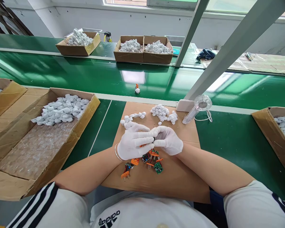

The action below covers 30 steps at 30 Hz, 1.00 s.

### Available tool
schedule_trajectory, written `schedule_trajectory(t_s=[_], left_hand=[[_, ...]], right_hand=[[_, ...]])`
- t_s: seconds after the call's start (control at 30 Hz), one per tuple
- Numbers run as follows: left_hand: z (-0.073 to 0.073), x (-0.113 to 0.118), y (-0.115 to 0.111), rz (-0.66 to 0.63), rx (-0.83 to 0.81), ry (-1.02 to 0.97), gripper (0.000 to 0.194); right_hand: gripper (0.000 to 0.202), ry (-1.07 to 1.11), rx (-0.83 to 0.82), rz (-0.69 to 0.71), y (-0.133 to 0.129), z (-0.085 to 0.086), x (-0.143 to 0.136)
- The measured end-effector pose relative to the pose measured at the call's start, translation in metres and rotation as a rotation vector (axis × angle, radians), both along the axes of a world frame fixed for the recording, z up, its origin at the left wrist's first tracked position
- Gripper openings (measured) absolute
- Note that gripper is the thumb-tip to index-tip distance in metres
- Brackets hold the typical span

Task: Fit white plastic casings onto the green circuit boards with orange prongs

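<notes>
White gloves cover both my hands, which meet over a brown cardboard sheet. My left hand has its fingers pressed together, with a bit of orange showing beneath them. My right hand pinches against the left fingertips. A small dark piece shows between the two hands; the rest of it is hidden. Just below lie several small green circuit boards with wires and orange plug pieces with metal pins. Beyond my hands sit loose heaps of small white plastic housings.
At left stands a cardboard box partly filled with white housings; another box is at right. A clear handheld fan stands by a slanted metal post. One orange-and-white piece lies on the green belt. More boxes line the back shelf.
</notes>
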<state>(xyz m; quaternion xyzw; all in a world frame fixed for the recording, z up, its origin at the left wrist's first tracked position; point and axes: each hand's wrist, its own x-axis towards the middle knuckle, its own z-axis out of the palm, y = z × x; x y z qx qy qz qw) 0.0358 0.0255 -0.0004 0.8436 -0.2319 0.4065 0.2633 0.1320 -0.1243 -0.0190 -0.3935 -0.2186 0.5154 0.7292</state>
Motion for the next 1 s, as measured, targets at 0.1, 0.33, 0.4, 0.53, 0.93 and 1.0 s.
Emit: schedule_trajectory(t_s=[0.1, 0.33, 0.4, 0.53, 0.93, 1.0], left_hand=[[-0.0008, 0.0004, 0.0013, 0.048, 0.034, -0.037, 0.012], [0.0016, 0.0031, 0.0022, 0.039, 0.067, -0.046, 0.023], [0.0012, 0.0040, 0.0019, 0.058, 0.062, -0.049, 0.027], [-0.0026, 0.0050, 0.0019, 0.083, 0.090, -0.075, 0.028], [0.0020, -0.0021, -0.0037, 0.186, 0.002, 0.117, 0.034], [0.0015, -0.0039, -0.0031, 0.218, -0.006, 0.138, 0.027]], right_hand=[[0.042, 0.015, -0.020, -0.018, -0.0014, -0.0009, -0.0003], [0.039, 0.064, -0.040, -0.016, -0.0018, -0.0030, -0.0001], [0.038, 0.069, -0.044, -0.023, -0.0012, -0.0042, 0.0005], [0.037, 0.098, -0.060, -0.032, -0.0006, -0.0045, 0.0020], [0.034, 0.124, -0.073, -0.014, 0.0002, 0.0009, 0.0021], [0.032, 0.138, -0.086, 0.014, 0.0002, 0.0019, 0.0028]])
